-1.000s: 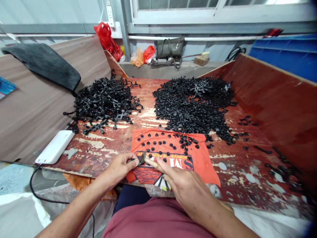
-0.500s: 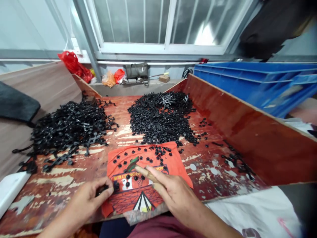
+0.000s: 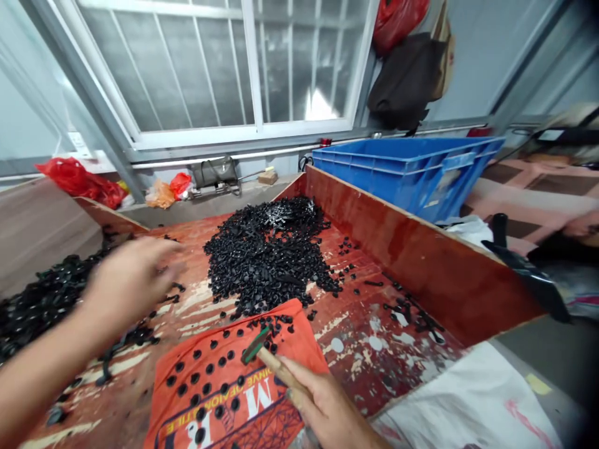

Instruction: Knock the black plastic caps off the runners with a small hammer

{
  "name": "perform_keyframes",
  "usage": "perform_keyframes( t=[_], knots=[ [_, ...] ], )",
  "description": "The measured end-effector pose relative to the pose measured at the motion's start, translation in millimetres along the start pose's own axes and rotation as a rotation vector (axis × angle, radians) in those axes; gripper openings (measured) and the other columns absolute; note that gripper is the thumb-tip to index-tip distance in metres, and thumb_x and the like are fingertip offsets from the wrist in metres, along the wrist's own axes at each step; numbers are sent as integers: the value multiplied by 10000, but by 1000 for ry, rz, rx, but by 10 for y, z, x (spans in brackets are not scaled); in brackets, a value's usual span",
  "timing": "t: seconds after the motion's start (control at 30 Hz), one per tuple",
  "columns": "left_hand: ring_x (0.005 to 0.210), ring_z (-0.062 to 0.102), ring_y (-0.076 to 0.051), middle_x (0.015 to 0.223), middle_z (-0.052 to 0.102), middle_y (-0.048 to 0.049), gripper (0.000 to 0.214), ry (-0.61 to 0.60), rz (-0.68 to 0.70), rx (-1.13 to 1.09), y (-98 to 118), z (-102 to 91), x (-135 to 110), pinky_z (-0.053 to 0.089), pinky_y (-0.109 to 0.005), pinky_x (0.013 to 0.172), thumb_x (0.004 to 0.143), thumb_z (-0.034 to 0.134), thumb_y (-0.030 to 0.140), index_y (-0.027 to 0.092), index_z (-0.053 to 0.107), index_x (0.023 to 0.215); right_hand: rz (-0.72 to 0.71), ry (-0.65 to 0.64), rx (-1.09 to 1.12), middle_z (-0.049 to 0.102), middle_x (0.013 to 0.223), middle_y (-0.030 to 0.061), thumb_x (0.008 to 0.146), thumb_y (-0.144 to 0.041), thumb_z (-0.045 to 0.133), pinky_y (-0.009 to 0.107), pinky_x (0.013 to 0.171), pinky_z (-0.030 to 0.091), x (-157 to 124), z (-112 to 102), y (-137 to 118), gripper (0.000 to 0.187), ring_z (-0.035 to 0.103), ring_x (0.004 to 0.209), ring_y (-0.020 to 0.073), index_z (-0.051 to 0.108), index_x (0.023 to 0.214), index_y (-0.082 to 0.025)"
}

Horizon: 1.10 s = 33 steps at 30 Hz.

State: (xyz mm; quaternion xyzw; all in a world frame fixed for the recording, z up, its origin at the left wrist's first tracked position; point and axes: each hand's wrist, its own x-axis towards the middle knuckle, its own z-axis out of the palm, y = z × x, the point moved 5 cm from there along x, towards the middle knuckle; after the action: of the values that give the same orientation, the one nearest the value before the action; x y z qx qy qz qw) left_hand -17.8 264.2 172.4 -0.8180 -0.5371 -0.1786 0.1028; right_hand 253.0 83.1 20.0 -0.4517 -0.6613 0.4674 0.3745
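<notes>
My right hand is closed round a small wooden-handled tool with a green tip, held over the orange cloth. Several small black caps lie scattered on that cloth. My left hand hangs in the air over the left of the red board, blurred by motion, above a pile of black sprue frames; its fingers are too smeared to read. A big heap of black plastic parts lies in the middle of the board.
A red wooden side wall borders the board on the right, with a blue crate behind it. Loose black parts lie near that wall. Red and orange bags and a grey bag sit under the window. White cloth lies at lower right.
The view has swung up and to the right. My left hand left the cloth's near edge and rose up over the left pile. My right hand keeps the tool over the cloth.
</notes>
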Motion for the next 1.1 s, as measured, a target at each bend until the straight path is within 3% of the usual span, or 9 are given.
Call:
perform_keyframes(
  t=[0.07,0.13,0.27,0.4,0.6,0.73,0.87,1.0,1.1],
  knots=[
    [954,615,-195,1017,697,-56,257,-223,244,-72,949,605,229,438,-276,896,921,508,321,218,728,1007,-2,-2,-29,584,1418,-46,958,-219,450,304,959,509,15,-6,76,568,673,1115,211,416,1494,-407],
    [986,629,-227,981,695,-72,238,-389,337,-67,1629,1140,364,460,-313,888,905,520,254,242,711,1047,21,11,-92,679,1298,-77,892,-216,508,278,816,558,29,-14,141,618,723,957,217,448,1456,-463],
    [1027,629,-297,1041,671,-128,212,-436,364,-26,2198,1757,545,487,-400,863,835,604,222,222,712,1018,143,30,-244,781,941,-78,809,-197,545,206,562,484,55,-55,147,551,712,735,196,611,1303,-431],
    [967,650,-271,1008,652,-127,223,-464,363,-4,2152,1970,662,505,-372,803,882,504,170,215,707,964,226,-6,-284,740,752,-51,798,-167,517,199,446,349,71,-107,80,439,643,614,169,703,1160,-333],
    [976,666,-209,1059,660,-75,279,-525,410,-33,1954,1964,628,491,-299,853,890,547,244,257,641,1153,120,-39,-144,766,968,-62,893,-281,517,212,601,459,76,-108,70,446,659,709,174,588,1306,-432],
    [1060,653,-287,1145,681,-107,435,-552,458,-51,2092,1987,575,463,-422,932,837,634,325,302,591,1269,105,-36,-146,745,955,-58,882,-246,512,202,647,457,67,-55,172,408,648,736,166,612,1254,-379],
    [987,686,-286,978,753,-110,341,-583,443,-107,2286,2037,634,424,-471,965,866,571,223,290,641,1193,80,7,-188,648,763,-60,857,-217,518,177,588,405,59,-21,269,278,563,638,129,645,1098,-273],
    [992,690,-285,969,760,-127,347,-573,310,-261,2235,1915,780,442,-448,941,878,505,162,256,653,1178,69,-3,-191,662,782,-52,875,-205,487,188,592,423,50,-13,234,373,572,647,137,629,1207,-299],
    [894,713,-228,929,754,-102,447,-569,174,-434,1934,1680,784,494,-372,856,920,395,159,234,526,1341,69,-17,-112,725,967,-35,920,-238,465,232,717,494,44,-22,184,473,638,776,173,556,1367,-366]
  ],
)
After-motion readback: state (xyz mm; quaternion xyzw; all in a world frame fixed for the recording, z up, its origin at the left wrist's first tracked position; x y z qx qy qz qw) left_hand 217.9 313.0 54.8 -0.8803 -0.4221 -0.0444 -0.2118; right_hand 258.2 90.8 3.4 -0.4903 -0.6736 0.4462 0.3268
